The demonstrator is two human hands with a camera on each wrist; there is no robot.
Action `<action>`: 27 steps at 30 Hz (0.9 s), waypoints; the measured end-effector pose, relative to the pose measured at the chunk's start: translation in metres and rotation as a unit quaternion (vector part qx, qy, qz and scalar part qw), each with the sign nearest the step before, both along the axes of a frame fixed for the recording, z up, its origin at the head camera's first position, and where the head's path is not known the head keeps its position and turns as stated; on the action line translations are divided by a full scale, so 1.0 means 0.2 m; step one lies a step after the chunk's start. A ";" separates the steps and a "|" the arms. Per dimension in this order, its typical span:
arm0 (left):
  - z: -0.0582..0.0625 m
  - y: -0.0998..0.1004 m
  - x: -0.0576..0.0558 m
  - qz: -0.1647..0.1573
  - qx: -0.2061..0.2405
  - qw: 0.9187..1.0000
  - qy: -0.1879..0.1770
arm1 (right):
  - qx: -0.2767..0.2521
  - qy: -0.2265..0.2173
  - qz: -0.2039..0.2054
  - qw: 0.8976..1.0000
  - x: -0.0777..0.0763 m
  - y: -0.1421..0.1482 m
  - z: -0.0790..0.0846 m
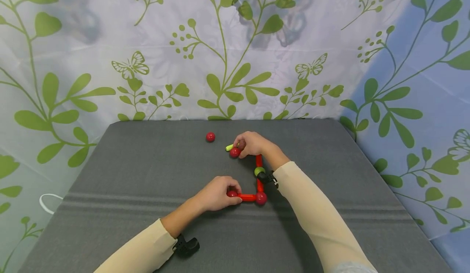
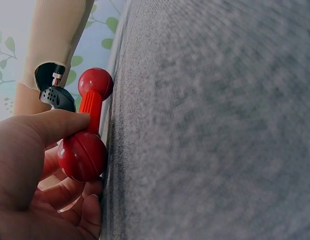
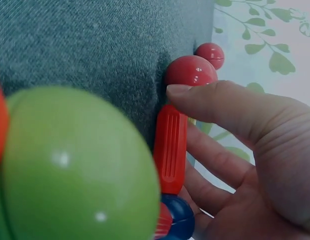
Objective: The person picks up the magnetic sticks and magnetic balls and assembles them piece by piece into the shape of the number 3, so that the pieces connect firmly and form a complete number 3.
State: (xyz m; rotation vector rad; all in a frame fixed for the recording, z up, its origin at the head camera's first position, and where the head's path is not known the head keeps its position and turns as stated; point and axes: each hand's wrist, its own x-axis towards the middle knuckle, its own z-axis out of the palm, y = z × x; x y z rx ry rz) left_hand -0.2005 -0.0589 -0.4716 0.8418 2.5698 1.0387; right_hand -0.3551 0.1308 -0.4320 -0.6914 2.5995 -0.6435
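My left hand [image 1: 220, 193] grips the near end of a joined toy structure, with fingers round a red ball [image 2: 83, 156] and the thumb on the red rod [image 2: 91, 107] beside it. That rod runs to a red corner ball [image 1: 261, 198]. From there red rods lead away through a green ball [image 1: 259, 171], large in the right wrist view. Farther back, my right hand [image 1: 253, 143] pinches another red ball [image 1: 235, 152] between thumb and fingers. A red rod [image 3: 170, 150] and a blue ball [image 3: 179, 218] sit beside its palm. The hand partly covers that end.
A yellow-green rod [image 1: 229, 147] lies by the right hand's red ball. A loose red ball [image 1: 210, 136] rests farther back on the grey cloth-covered table [image 1: 147, 163]. Behind the table hangs a leaf-patterned curtain [image 1: 165, 69]. A white loop [image 1: 50, 203] shows at the left edge.
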 end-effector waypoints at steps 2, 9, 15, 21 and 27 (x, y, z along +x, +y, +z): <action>0.00 0.00 0.00 0.000 0.000 1.000 0.002 | 0.009 0.006 -0.004 1.000 0.00 0.01 0.00; 0.01 0.00 0.00 0.000 -0.003 1.000 0.004 | 0.025 0.010 -0.034 0.999 -0.01 0.04 0.00; 0.01 0.00 0.01 -0.001 -0.003 1.000 -0.002 | 0.014 0.004 -0.046 0.999 -0.01 0.05 0.01; 0.01 0.00 0.00 -0.001 -0.002 1.000 -0.002 | 0.000 -0.004 -0.045 0.999 -0.02 0.05 0.01; 0.01 -0.01 0.00 -0.003 -0.001 1.000 0.003 | -0.016 -0.008 -0.042 0.999 -0.03 0.05 0.00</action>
